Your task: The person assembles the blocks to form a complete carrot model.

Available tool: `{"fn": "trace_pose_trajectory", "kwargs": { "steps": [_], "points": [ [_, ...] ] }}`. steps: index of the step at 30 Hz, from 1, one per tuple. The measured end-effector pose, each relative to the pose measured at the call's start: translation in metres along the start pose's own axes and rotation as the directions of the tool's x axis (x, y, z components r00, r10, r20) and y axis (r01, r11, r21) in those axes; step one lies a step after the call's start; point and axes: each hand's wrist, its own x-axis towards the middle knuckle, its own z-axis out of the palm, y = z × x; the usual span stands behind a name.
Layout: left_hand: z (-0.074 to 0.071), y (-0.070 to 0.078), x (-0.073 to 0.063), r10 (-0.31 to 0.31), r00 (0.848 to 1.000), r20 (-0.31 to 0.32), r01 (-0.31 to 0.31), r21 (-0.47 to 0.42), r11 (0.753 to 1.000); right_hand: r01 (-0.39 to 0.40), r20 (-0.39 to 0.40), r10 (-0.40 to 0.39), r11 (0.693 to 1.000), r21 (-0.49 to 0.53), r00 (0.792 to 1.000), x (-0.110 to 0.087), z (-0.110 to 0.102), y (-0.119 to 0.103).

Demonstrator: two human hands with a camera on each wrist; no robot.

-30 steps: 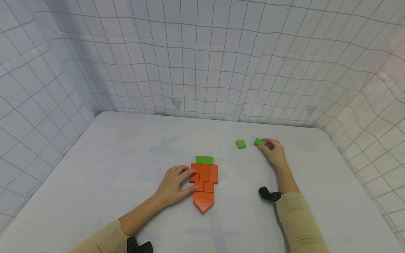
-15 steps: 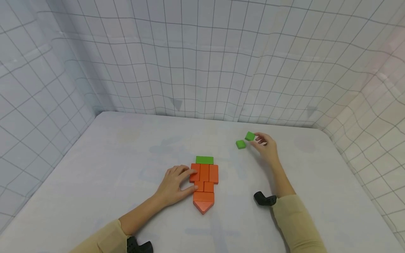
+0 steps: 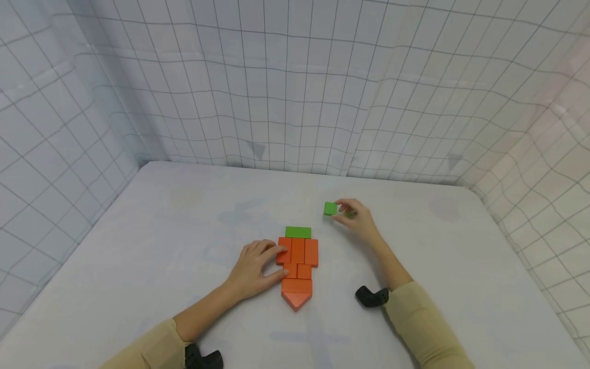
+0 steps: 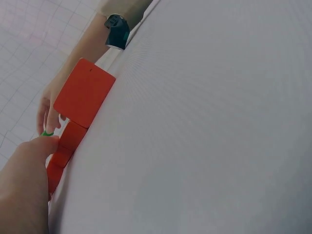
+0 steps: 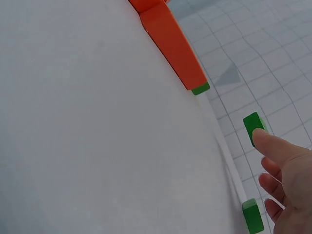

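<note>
Between thumb and fingertips my right hand (image 3: 361,223) pinches a small green block (image 3: 330,208), held above the table in the right wrist view. A second green block (image 5: 253,216) lies on the table below that hand, mostly hidden behind it in the head view. My left hand (image 3: 249,271) rests its index finger and thumb on the left side of a flat group of orange blocks (image 3: 297,251). Three tall ones stand side by side, over two small ones, a wide one and a pointed orange block (image 3: 296,301). A green rectangular block (image 3: 298,232) tops the group.
The white table (image 3: 184,215) ends in front of a gridded white curtain (image 3: 299,92), which also hangs at both sides. Black devices sit at both wrists, such as the right black wrist mount (image 3: 371,296).
My right hand has carried the pinched green block leftward from the far right, past the second green block, toward the orange group. The left hand has kept its place.
</note>
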Motion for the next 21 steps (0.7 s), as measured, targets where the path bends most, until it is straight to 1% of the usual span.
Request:
{"fn": "trace_pose_trajectory", "kwargs": {
  "steps": [4, 9, 15, 21],
  "points": [
    [0.001, -0.001, 0.000, -0.005, 1.000, 0.004, 0.005, -0.001, 1.000, 0.048, 0.096, -0.046, 0.999, -0.012, 0.994, 0.000, 0.009, -0.004],
    [0.001, -0.001, 0.000, -0.008, 1.000, 0.005, 0.008, -0.002, 1.000, 0.084, 0.192, -0.077, 0.996, -0.027, 0.978, -0.002, 0.016, -0.004],
    [0.001, 0.000, 0.000, -0.004, 1.000, 0.002, 0.004, -0.001, 1.000, 0.066, 0.246, -0.058, 0.997, -0.026, 0.968, -0.003, 0.019, -0.003],
    [0.000, 0.000, 0.000, -0.005, 1.000, 0.004, 0.005, 0.000, 1.000, 0.087, 0.270, -0.077, 0.996, -0.022, 0.960, -0.003, 0.019, -0.003]
  ]
}}
